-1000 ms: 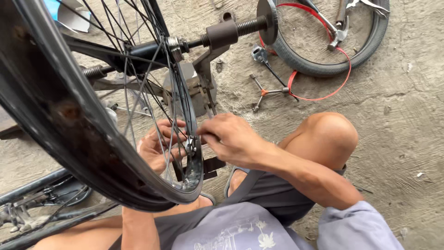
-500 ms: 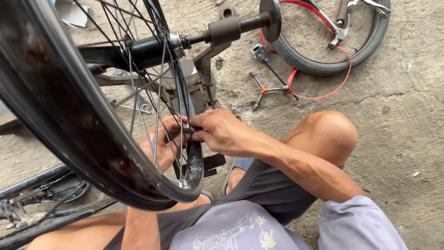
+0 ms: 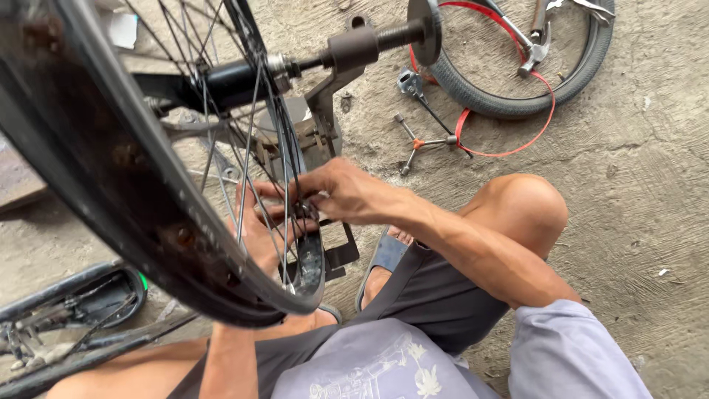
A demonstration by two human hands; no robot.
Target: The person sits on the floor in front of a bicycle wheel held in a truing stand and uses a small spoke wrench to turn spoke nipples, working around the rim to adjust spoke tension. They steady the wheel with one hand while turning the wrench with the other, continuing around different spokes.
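Black rim (image 3: 177, 236) between both hands (image 3: 310, 207)

Both hands meet at the wheel rim (image 3: 185, 251), the right hand (image 3: 343, 193) outside the spokes, the left hand (image 3: 258, 236) behind them.

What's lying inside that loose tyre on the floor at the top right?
Inside the loose tyre a hammer lies on bare concrete, with part of a red band looping through. The frame edge cuts off the tyre's top, so anything there is unseen.

1 head camera looks steeply down, close over the wheel rim (image 3: 170, 229) and concrete floor (image 3: 628, 185).
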